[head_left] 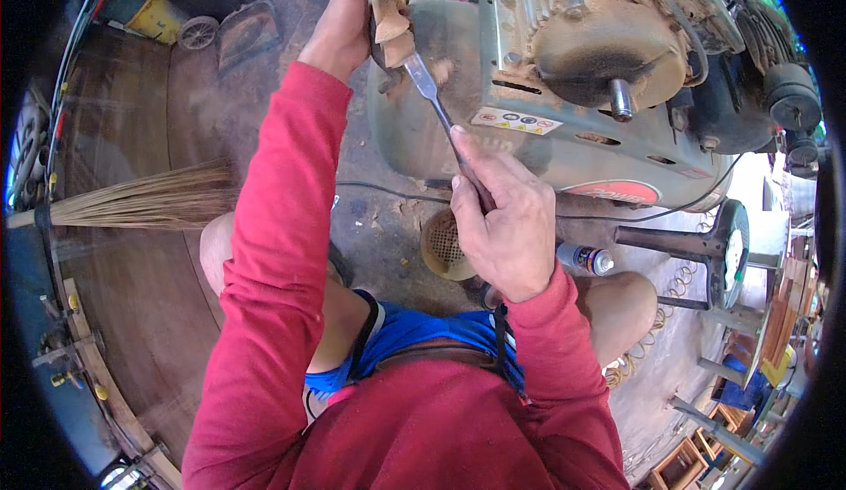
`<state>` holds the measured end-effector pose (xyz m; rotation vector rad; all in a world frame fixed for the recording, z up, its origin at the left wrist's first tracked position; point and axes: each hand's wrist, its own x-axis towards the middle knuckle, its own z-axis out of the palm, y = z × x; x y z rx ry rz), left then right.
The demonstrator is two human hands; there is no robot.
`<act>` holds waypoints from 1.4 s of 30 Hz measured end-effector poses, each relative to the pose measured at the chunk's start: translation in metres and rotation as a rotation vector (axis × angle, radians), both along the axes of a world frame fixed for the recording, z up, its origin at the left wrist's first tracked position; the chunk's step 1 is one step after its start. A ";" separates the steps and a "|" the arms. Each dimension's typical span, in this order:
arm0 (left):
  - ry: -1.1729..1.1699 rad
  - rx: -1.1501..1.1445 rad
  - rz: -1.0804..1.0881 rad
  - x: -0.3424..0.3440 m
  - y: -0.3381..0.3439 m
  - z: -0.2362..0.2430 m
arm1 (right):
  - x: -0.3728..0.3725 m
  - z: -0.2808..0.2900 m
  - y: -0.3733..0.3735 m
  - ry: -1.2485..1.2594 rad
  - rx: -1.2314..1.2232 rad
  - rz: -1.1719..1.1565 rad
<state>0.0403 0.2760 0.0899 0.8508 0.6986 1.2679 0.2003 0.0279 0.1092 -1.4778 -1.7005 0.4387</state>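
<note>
Dusty ridged part (391, 21), top centre, long axis nearly vertical, lower end pointing down-frame; the left hand (342, 36) is alongside, its grip hidden from me. The right hand (504, 212) clasps a flat-bladed tool (437, 109). Beyond: perforated bowl (446, 241), spray can (582, 257), its contents hidden.

Dusty grey floor (401, 289) with several objects

Near the middle of the floor lies one round perforated dish (438, 243), and beside it one spray can (582, 257). Toward the right edge are a black stool (730, 226) and a coiled hose (626, 369).

A broom (145, 201) is left of the compressor (423, 129), a spray can (582, 257) right of the right hand (507, 217)
</note>
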 end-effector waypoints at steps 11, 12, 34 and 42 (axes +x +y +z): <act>-0.002 -0.061 -0.156 0.002 0.001 -0.001 | 0.010 0.028 0.008 -0.120 -0.071 0.112; -0.018 -0.048 -0.159 0.002 0.002 -0.003 | 0.010 0.029 0.009 -0.124 -0.074 0.121; 0.067 -0.032 -0.271 0.003 -0.015 0.008 | -0.024 0.000 0.004 0.013 -0.009 -0.014; 0.106 -0.041 -0.090 0.010 -0.015 0.007 | -0.031 -0.013 0.017 0.036 0.039 -0.088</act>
